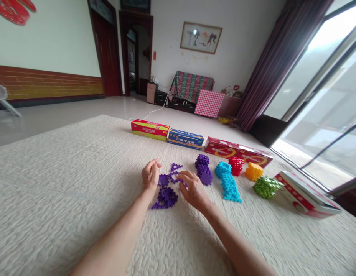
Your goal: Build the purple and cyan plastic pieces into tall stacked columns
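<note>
My left hand (151, 174) rests on its side with curled fingers, right beside a flat purple square piece (163, 179) with notched edges. Whether the fingers grip anything is hidden. My right hand (194, 190) reaches in from the other side, its fingertips closed on a purple open-frame building piece (173, 177). Just beyond both hands lies a purple triangle frame (176, 167). Nearer to me, between the forearms, is a small heap of purple pieces (165, 197). To the right, more purple pieces (203, 170) stand stacked in a row.
Light blue pieces (229, 184), red pieces (236, 166), an orange stack (254, 171) and a green stack (267, 187) sit to the right. A red-yellow box (150, 130), a blue box (185, 138), dark red boxes (238, 150) and a white-red box (306, 195) border the textured cloth (65, 172).
</note>
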A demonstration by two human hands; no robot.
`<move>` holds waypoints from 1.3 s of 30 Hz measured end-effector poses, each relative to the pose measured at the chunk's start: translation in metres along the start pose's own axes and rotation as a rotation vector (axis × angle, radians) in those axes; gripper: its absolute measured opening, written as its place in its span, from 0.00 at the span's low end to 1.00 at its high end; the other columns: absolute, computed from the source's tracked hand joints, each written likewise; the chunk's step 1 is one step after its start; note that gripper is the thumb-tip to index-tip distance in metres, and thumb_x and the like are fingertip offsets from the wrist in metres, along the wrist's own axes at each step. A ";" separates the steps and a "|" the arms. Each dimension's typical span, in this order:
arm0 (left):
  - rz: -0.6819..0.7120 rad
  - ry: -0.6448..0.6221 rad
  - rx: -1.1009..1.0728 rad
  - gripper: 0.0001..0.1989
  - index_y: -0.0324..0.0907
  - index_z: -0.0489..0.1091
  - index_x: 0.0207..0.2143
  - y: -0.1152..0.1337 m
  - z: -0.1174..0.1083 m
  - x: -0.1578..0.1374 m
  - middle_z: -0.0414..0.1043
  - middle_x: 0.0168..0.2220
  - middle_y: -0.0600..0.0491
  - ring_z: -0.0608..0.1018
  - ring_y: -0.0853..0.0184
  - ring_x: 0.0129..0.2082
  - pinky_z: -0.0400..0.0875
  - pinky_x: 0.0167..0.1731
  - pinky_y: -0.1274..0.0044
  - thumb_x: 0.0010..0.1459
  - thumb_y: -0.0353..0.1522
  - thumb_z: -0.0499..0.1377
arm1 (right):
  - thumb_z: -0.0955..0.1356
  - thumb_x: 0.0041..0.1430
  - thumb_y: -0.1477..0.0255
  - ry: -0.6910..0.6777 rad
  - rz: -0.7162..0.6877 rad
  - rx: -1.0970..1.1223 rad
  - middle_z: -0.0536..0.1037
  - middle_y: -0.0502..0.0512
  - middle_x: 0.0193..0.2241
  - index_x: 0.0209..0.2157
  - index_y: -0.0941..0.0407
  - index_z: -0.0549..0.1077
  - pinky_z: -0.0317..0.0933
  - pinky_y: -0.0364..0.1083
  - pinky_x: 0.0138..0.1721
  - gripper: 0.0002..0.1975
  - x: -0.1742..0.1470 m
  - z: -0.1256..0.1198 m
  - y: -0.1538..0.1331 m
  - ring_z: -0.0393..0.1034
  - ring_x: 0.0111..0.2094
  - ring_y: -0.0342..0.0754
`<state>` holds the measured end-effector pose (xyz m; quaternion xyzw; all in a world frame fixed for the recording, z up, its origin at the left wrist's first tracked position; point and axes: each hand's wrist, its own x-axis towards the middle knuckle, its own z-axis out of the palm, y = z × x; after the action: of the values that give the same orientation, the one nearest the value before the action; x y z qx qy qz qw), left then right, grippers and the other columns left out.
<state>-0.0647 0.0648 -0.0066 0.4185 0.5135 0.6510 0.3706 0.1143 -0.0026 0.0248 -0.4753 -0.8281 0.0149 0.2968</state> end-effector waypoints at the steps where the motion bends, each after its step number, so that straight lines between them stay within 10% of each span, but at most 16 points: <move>1: -0.008 0.003 -0.005 0.20 0.38 0.74 0.41 0.001 0.000 0.000 0.76 0.30 0.50 0.76 0.66 0.29 0.70 0.29 0.77 0.51 0.37 0.51 | 0.64 0.54 0.82 -0.031 -0.005 -0.022 0.75 0.58 0.49 0.46 0.55 0.72 0.62 0.53 0.52 0.18 0.005 0.000 0.000 0.68 0.50 0.52; 12: 0.031 -0.011 0.103 0.20 0.38 0.75 0.40 -0.005 0.000 0.004 0.77 0.30 0.49 0.73 0.67 0.23 0.69 0.27 0.76 0.52 0.37 0.50 | 0.63 0.56 0.81 -0.221 -0.048 -0.148 0.77 0.57 0.47 0.40 0.54 0.73 0.63 0.51 0.48 0.13 0.030 0.007 0.002 0.72 0.47 0.50; 26: 0.056 -0.024 0.100 0.18 0.39 0.75 0.40 -0.009 0.000 0.003 0.77 0.30 0.50 0.75 0.64 0.27 0.69 0.29 0.75 0.51 0.36 0.51 | 0.58 0.57 0.85 -0.202 -0.149 -0.003 0.67 0.60 0.57 0.45 0.54 0.68 0.62 0.54 0.55 0.18 -0.048 -0.058 0.032 0.63 0.58 0.50; 33: 0.058 -0.029 0.113 0.19 0.40 0.75 0.40 -0.009 0.000 0.003 0.77 0.30 0.50 0.75 0.64 0.28 0.70 0.30 0.75 0.51 0.36 0.51 | 0.63 0.59 0.70 0.020 0.285 -0.140 0.74 0.61 0.38 0.42 0.57 0.67 0.67 0.51 0.38 0.10 -0.053 -0.036 0.020 0.72 0.36 0.51; 39: 0.065 -0.043 0.145 0.19 0.40 0.75 0.40 -0.010 -0.001 0.004 0.78 0.30 0.50 0.75 0.64 0.29 0.70 0.31 0.75 0.51 0.36 0.51 | 0.67 0.55 0.56 0.046 0.495 -0.332 0.72 0.65 0.36 0.40 0.59 0.68 0.64 0.55 0.39 0.21 -0.036 -0.009 -0.014 0.69 0.38 0.58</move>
<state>-0.0668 0.0699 -0.0163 0.4747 0.5374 0.6144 0.3291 0.1209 -0.0414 0.0193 -0.7050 -0.6713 -0.0597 0.2208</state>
